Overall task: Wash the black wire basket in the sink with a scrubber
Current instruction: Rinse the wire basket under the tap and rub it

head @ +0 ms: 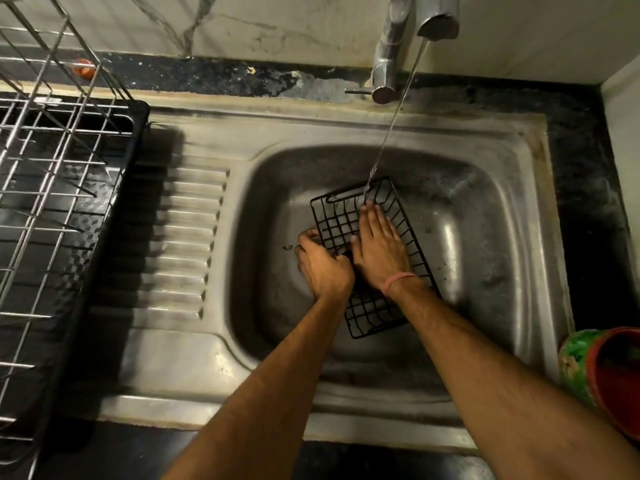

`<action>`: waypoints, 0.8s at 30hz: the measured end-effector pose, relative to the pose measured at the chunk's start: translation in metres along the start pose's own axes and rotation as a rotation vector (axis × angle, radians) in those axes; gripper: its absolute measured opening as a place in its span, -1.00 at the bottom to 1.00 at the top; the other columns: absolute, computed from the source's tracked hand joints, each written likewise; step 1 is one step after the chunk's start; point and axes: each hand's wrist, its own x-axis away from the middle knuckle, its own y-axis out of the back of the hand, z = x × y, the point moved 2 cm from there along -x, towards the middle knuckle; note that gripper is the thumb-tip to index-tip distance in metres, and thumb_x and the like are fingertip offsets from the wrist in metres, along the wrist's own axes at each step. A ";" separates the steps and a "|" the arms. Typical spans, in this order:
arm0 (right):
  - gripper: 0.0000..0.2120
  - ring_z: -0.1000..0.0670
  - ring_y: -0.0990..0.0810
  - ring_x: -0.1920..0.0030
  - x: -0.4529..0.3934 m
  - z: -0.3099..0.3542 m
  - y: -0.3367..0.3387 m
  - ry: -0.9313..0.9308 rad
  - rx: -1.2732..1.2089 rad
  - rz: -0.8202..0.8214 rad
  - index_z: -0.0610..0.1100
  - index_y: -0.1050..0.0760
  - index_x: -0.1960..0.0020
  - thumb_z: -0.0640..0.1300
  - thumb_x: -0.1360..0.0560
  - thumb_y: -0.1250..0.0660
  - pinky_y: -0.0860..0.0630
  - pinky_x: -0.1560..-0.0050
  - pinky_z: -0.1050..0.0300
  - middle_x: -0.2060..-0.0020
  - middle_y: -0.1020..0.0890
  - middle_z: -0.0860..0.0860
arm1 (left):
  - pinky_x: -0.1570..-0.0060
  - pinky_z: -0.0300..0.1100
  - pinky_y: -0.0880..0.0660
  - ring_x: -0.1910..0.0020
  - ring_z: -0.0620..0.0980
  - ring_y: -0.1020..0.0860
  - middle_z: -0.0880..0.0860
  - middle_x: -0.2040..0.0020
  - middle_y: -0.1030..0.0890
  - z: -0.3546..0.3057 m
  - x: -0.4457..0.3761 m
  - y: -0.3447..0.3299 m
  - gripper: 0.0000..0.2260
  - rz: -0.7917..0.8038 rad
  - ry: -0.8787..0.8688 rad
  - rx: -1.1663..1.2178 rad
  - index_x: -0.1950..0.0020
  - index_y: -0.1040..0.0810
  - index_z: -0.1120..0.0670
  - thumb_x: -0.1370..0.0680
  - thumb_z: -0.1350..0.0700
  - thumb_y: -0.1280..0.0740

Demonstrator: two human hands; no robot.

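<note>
1. Your left hand grips the left rim of the basket, fingers curled over the black wire about halfway along that side.
2. Your right hand lies flat inside the basket, fingers straight and close together, palm down on the wire grid. Its fingertips point away from you toward the far end wall of the basket.
3. The two hands sit side by side, your left thumb just beside the edge of your right hand; whether they touch cannot be told.
4. A pink band circles your right wrist.
5. The basket sits in the sink bowl, under both hands, tilted so its long side runs from near you on the right to away from you on the left. Whether it rests on the bowl floor or is lifted cannot be told.
6. Water falls in a thin stream from the tap beyond your hands and lands on the basket's far end, right at your right fingertips.
7. No scrubber can be made out in either hand.
8. Well to the left of your left hand, past the ribbed drainboard, stands a wire rack on a black tray.
9. To the right of your right forearm, at the sink's edge, sits a red and green container, partly cut off.
</note>
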 end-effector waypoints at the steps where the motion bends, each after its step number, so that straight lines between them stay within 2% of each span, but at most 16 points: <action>1: -0.32 -0.13 0.24 -0.69 -0.001 0.005 -0.001 -0.049 -0.001 0.011 -0.21 0.24 -0.70 0.10 -0.75 0.05 0.16 -0.69 -0.11 -0.68 0.22 -0.16 | -0.46 0.11 -0.49 -0.44 0.11 -0.44 0.09 -0.45 -0.42 -0.001 0.001 -0.001 -0.38 -0.011 -0.013 0.000 -0.46 -0.36 0.02 -0.48 0.43 -0.41; 2: -0.28 -0.15 0.26 -0.69 -0.001 0.010 -0.005 -0.008 0.021 0.024 -0.22 0.27 -0.69 0.10 -0.74 0.01 0.17 -0.69 -0.13 -0.68 0.25 -0.18 | -0.47 0.11 -0.48 -0.45 0.10 -0.44 0.09 -0.45 -0.43 -0.002 0.002 -0.002 -0.39 -0.018 -0.019 0.003 -0.46 -0.37 0.03 -0.49 0.42 -0.42; 5: -0.28 -0.08 0.24 -0.69 0.006 0.016 -0.008 0.289 0.075 0.105 -0.17 0.26 -0.71 0.06 -0.73 -0.04 0.16 -0.70 -0.09 -0.69 0.24 -0.11 | -0.47 0.10 -0.48 -0.44 0.10 -0.46 0.09 -0.44 -0.45 0.000 0.002 -0.003 -0.40 -0.033 -0.020 0.002 -0.44 -0.38 0.05 -0.48 0.44 -0.40; 6: -0.31 -0.08 0.23 -0.70 0.007 0.013 -0.005 0.255 0.065 0.092 -0.17 0.24 -0.71 0.06 -0.73 0.01 0.15 -0.70 -0.08 -0.69 0.22 -0.10 | -0.48 0.10 -0.48 -0.44 0.10 -0.46 0.09 -0.43 -0.45 0.001 0.002 -0.003 -0.40 -0.037 -0.018 0.005 -0.44 -0.39 0.05 -0.47 0.45 -0.39; 9: -0.26 -0.16 0.27 -0.69 0.003 0.007 -0.003 -0.102 0.025 0.050 -0.23 0.26 -0.69 0.19 -0.73 0.07 0.17 -0.69 -0.12 -0.67 0.26 -0.20 | -0.51 0.11 -0.44 -0.45 0.10 -0.43 0.09 -0.43 -0.44 0.002 0.002 -0.004 -0.36 -0.049 -0.020 0.023 -0.45 -0.36 0.03 -0.45 0.43 -0.42; 11: -0.17 -0.18 0.31 -0.67 0.002 0.008 -0.007 -0.073 0.083 0.066 -0.24 0.32 -0.67 0.29 -0.70 0.09 0.19 -0.69 -0.14 -0.65 0.31 -0.22 | -0.54 0.13 -0.40 -0.48 0.15 -0.38 0.12 -0.48 -0.39 0.000 0.003 -0.001 -0.24 -0.063 -0.056 -0.050 -0.53 -0.29 0.00 -0.42 0.35 -0.51; 13: -0.16 -0.16 0.31 -0.68 0.004 0.002 -0.007 0.021 0.108 0.067 -0.22 0.33 -0.68 0.31 -0.66 0.16 0.17 -0.69 -0.13 -0.66 0.31 -0.20 | -0.53 0.12 -0.35 -0.50 0.20 -0.32 0.17 -0.53 -0.32 -0.007 0.000 0.007 -0.05 -0.071 -0.174 -0.224 -0.63 -0.19 -0.01 -0.33 0.29 -0.56; 15: -0.18 -0.13 0.28 -0.69 0.004 -0.008 -0.005 0.059 0.103 0.067 -0.20 0.29 -0.70 0.28 -0.65 0.16 0.16 -0.69 -0.11 -0.67 0.28 -0.17 | -0.54 0.13 -0.31 -0.54 0.22 -0.27 0.18 -0.59 -0.24 -0.020 -0.014 0.016 0.06 -0.035 -0.362 -0.401 -0.69 -0.11 0.01 -0.29 0.24 -0.58; 17: -0.19 -0.11 0.27 -0.69 0.004 -0.011 -0.005 0.077 0.100 0.063 -0.18 0.25 -0.71 0.29 -0.67 0.11 0.15 -0.69 -0.11 -0.69 0.25 -0.14 | -0.53 0.13 -0.31 -0.56 0.21 -0.28 0.16 -0.62 -0.26 -0.041 -0.032 0.018 -0.05 0.024 -0.574 -0.608 -0.70 -0.14 0.05 -0.40 0.15 -0.55; 18: -0.20 -0.10 0.27 -0.69 0.004 -0.010 -0.005 0.113 0.106 0.065 -0.16 0.24 -0.71 0.29 -0.69 0.09 0.16 -0.69 -0.11 -0.69 0.23 -0.12 | -0.48 0.12 -0.37 -0.52 0.19 -0.36 0.14 -0.57 -0.36 -0.053 -0.042 0.016 -0.22 0.055 -0.696 -0.714 -0.67 -0.25 0.05 -0.50 0.08 -0.50; 20: -0.21 -0.09 0.23 -0.70 0.003 -0.008 -0.005 0.206 0.083 0.074 -0.14 0.20 -0.72 0.30 -0.71 0.06 0.15 -0.69 -0.12 -0.70 0.19 -0.10 | -0.22 0.06 -0.52 -0.27 0.11 -0.57 0.08 -0.33 -0.60 -0.077 -0.059 0.014 -0.61 0.155 -0.872 -0.816 -0.46 -0.50 0.00 -0.68 -0.12 -0.31; 22: -0.20 -0.11 0.14 -0.71 0.003 -0.012 0.000 0.308 0.097 0.087 -0.15 0.14 -0.73 0.32 -0.69 0.04 0.05 -0.69 -0.17 -0.71 0.09 -0.12 | 0.04 -0.04 -0.49 0.03 0.03 -0.59 0.00 -0.02 -0.65 -0.092 -0.077 0.014 -0.69 0.290 -0.902 -0.868 -0.16 -0.59 -0.08 -0.73 -0.24 -0.18; 24: -0.18 -0.11 0.08 -0.71 0.002 -0.016 0.005 0.356 0.102 0.103 -0.15 0.10 -0.73 0.34 -0.69 0.01 0.00 -0.68 -0.16 -0.71 0.02 -0.12 | 0.12 -0.05 -0.44 0.16 0.00 -0.56 -0.05 0.16 -0.61 -0.091 -0.093 0.015 -0.61 0.396 -0.868 -0.835 0.08 -0.54 -0.05 -0.75 -0.26 -0.14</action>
